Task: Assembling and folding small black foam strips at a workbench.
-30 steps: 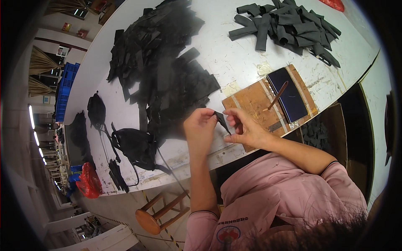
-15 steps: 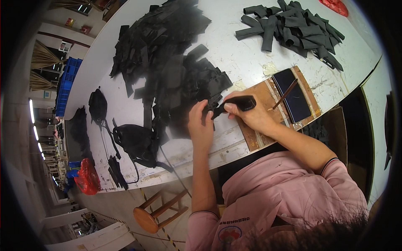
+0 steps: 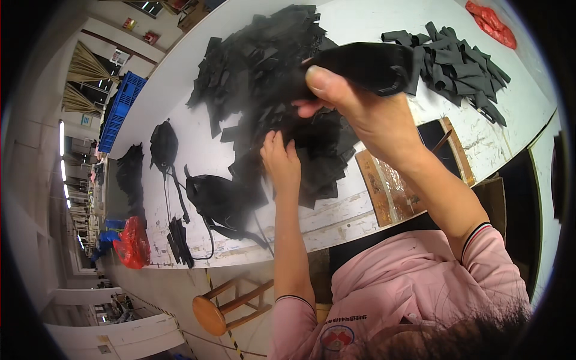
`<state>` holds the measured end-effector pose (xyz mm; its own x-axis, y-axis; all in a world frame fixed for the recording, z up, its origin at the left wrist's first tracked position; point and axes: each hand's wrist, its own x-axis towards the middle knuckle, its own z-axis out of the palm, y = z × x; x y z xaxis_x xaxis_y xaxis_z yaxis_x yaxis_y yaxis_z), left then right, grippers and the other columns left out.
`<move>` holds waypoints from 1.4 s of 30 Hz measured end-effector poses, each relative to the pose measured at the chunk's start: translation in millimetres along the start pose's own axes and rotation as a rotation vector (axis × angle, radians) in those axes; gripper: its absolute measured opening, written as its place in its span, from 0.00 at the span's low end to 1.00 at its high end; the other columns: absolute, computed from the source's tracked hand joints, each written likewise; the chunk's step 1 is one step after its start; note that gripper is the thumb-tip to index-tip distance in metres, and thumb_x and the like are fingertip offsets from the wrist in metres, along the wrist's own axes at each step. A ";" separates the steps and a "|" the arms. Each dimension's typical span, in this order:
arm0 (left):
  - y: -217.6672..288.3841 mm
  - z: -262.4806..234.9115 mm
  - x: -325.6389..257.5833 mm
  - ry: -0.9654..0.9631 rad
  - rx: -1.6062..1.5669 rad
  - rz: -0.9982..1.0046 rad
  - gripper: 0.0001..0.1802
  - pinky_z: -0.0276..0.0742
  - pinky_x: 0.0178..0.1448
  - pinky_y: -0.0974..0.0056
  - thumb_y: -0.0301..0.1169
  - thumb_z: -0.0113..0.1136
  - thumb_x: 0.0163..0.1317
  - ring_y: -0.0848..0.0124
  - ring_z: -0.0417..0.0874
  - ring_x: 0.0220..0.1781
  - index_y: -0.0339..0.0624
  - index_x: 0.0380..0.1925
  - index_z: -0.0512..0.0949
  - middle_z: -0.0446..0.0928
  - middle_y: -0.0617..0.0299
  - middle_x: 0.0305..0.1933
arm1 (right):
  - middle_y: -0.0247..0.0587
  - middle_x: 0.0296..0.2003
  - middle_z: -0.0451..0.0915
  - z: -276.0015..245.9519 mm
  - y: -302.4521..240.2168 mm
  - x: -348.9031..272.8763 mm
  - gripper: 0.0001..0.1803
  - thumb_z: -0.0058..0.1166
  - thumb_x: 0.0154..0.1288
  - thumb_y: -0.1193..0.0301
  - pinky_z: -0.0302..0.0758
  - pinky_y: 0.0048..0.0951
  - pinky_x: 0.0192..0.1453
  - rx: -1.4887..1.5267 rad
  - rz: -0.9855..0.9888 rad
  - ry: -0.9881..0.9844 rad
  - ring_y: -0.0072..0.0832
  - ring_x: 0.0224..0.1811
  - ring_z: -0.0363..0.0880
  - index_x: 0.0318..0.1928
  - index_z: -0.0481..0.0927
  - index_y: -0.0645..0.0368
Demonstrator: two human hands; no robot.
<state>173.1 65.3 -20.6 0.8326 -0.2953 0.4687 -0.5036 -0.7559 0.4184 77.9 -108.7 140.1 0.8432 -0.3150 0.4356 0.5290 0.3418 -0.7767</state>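
Observation:
My right hand is raised over the table, thumb and fingers closed on a black fabric strip. The strip folds back over the hand in a wide curve, close to the camera. My left hand reaches onto the large pile of black fabric pieces, its thumb and fingers apart. Its fingertips rest at the dark pieces, and I see nothing held in them. Part of the pile is hidden behind the right hand and its strip.
At the far right lies a heap of rolled dark strips, near a red plastic bag. A wooden board carries a dark phone. Black bags with straps lie left. A wooden stool stands below the table edge.
My right hand has lifted up and away from the board with the strip. My left hand has parted from it and now sits at the pile. The view has shifted slightly.

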 end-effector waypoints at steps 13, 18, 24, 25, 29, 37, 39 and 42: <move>104.3 -60.3 -37.0 -0.431 -0.994 -0.205 0.08 0.72 0.37 0.72 0.20 0.55 0.56 0.74 0.77 0.31 0.28 0.36 0.74 0.76 0.59 0.30 | 0.32 0.23 0.78 -37.2 31.9 -55.1 0.11 0.56 0.62 0.67 0.68 0.15 0.18 -0.081 0.365 0.179 0.13 0.15 0.70 0.31 0.79 0.65; 116.1 -73.4 -43.3 -0.524 -1.030 -0.198 0.04 0.61 0.24 0.78 0.23 0.56 0.59 0.83 0.68 0.20 0.32 0.28 0.75 0.74 0.63 0.22 | 0.34 0.23 0.77 -70.7 23.1 -114.2 0.18 0.57 0.61 0.59 0.72 0.20 0.23 -0.039 0.712 0.165 0.20 0.20 0.75 0.38 0.74 0.64; 115.1 -42.4 -41.2 -0.670 -0.611 -0.140 0.08 0.67 0.26 0.72 0.27 0.60 0.55 0.81 0.70 0.20 0.31 0.27 0.78 0.74 0.62 0.17 | 0.35 0.24 0.79 -157.0 -10.5 -151.2 0.21 0.51 0.64 0.54 0.74 0.16 0.30 -0.356 0.881 -0.108 0.16 0.24 0.76 0.33 0.79 0.62; 116.6 -37.8 -39.8 -0.669 -0.643 -0.132 0.07 0.64 0.26 0.74 0.28 0.59 0.57 0.82 0.69 0.20 0.32 0.27 0.78 0.73 0.65 0.17 | 0.34 0.23 0.78 -177.5 -20.6 -153.1 0.20 0.50 0.64 0.55 0.74 0.15 0.30 -0.394 0.826 -0.053 0.15 0.25 0.76 0.33 0.78 0.62; 128.3 -24.7 -34.5 -0.656 -0.734 -0.181 0.08 0.60 0.25 0.78 0.28 0.58 0.61 0.85 0.67 0.21 0.34 0.27 0.77 0.71 0.71 0.19 | 0.40 0.21 0.76 -274.8 -42.0 -134.7 0.10 0.53 0.61 0.67 0.74 0.30 0.33 -1.400 0.397 0.249 0.31 0.28 0.78 0.32 0.78 0.63; 113.7 5.3 -32.0 -0.571 -0.437 0.064 0.08 0.67 0.28 0.75 0.24 0.53 0.59 0.81 0.71 0.24 0.33 0.35 0.79 0.75 0.66 0.22 | 0.47 0.37 0.73 -399.7 -3.7 -114.9 0.09 0.48 0.54 0.75 0.72 0.39 0.44 -2.217 0.209 0.230 0.42 0.43 0.72 0.36 0.74 0.63; 104.3 6.1 -37.6 -0.566 -0.439 0.111 0.09 0.69 0.30 0.74 0.22 0.52 0.58 0.80 0.72 0.23 0.33 0.37 0.78 0.75 0.64 0.23 | 0.47 0.35 0.73 -404.6 -1.7 -119.9 0.08 0.45 0.53 0.76 0.71 0.37 0.41 -2.280 0.087 0.188 0.40 0.42 0.72 0.35 0.73 0.63; 97.0 1.9 -43.7 -0.526 -0.415 0.085 0.10 0.70 0.31 0.73 0.21 0.51 0.57 0.79 0.73 0.24 0.32 0.39 0.76 0.76 0.63 0.24 | 0.46 0.33 0.71 -400.4 -5.1 -125.2 0.06 0.45 0.53 0.76 0.71 0.35 0.39 -2.385 0.046 0.023 0.38 0.39 0.72 0.33 0.71 0.63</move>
<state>88.3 3.7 -2.0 0.7345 -0.6686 0.1163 -0.5320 -0.4608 0.7104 -68.6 -425.6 -92.6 0.8371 -0.3509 0.4197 -0.4752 -0.8466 0.2399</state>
